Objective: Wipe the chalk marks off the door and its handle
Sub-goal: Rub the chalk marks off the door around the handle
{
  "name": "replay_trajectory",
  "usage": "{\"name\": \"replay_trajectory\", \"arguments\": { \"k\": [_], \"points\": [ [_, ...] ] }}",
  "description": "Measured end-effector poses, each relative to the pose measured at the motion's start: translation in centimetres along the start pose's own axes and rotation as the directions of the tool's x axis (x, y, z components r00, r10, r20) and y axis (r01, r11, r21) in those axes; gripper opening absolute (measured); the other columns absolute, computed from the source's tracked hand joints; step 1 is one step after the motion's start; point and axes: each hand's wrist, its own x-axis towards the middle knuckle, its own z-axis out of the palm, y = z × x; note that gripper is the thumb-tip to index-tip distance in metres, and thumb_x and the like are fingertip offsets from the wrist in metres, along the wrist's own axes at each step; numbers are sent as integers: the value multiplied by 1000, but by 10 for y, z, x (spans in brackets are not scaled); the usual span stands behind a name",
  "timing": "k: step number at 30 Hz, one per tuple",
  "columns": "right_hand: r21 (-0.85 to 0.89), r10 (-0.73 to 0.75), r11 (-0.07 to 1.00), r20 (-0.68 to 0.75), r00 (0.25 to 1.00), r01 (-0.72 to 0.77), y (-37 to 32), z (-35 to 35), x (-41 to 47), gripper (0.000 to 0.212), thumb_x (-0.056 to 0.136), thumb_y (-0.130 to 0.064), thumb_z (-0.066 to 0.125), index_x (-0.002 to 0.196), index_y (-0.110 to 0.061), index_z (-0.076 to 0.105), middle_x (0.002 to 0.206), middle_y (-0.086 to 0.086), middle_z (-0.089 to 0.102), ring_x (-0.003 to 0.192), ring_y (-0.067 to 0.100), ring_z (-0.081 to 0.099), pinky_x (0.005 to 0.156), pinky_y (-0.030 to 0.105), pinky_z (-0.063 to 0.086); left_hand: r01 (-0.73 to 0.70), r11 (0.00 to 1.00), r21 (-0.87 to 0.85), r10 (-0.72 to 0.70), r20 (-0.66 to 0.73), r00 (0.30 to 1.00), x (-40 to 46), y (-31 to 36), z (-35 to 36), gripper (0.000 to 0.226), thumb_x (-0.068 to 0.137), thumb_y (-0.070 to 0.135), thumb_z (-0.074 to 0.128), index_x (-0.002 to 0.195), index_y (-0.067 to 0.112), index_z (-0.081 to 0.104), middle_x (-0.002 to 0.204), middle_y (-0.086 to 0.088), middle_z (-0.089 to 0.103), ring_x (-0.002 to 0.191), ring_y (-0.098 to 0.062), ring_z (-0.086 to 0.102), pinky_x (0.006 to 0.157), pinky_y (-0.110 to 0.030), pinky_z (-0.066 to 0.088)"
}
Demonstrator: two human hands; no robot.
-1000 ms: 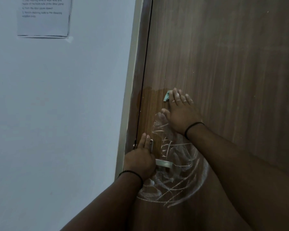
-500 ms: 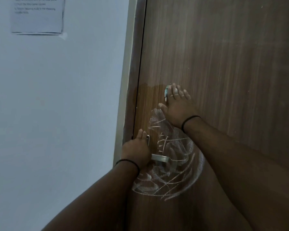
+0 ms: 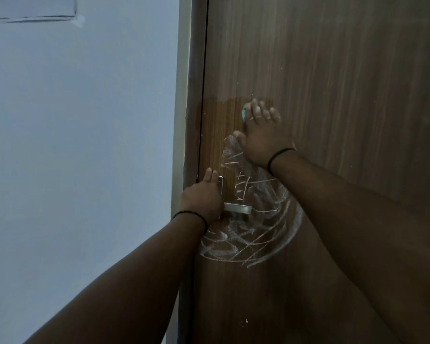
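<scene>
right hand [image 3: 263, 135] is pressing a cloth [image 3: 244, 112] flat on the door [image 3: 333, 95], fingers straight and close together, just above the chalk [image 3: 253, 227]. left hand [image 3: 201, 199] is gripping the handle [image 3: 237, 208], fingers curled round it, beside the door's left edge and frame [image 3: 184, 95]. bare door is lying open up and right. since earlier frames the hands are sitting much the same; the paper [image 3: 35, 8] is sliding up out of view.
</scene>
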Motion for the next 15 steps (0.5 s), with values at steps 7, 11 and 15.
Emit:
{"name": "replay_trajectory", "arguments": {
  "k": [7,11,15],
  "points": [
    [-68,-8,998,-22,1000,6,15,14,-25,65,104,-43,20,155,-4,5,164,14,-1,152,26,-1,124,40,0,-23,996,82,25,-15,1000,-1,6,0,63,100,21,38,156,13,12,165,-4,8,116,-30,59,89,-42,52],
    [-32,8,999,4,1000,-7,9,13,-9,68,104,-45,21,154,-2,5,164,16,-4,152,26,-3,122,39,-3,-101,965,243,125,-85,989,-5,1,12,68,100,37,36,156,9,9,164,-14,7,139,-39,31,112,-46,31],
    [-9,-69,998,11,998,70,10,20,-27,65,105,-42,20,155,-5,2,164,13,-4,152,24,-2,124,39,1,-205,961,187,225,-89,970,-7,-2,25,69,100,41,30,156,12,1,165,-11,3,151,-33,5,124,-44,12]
  ]
}}
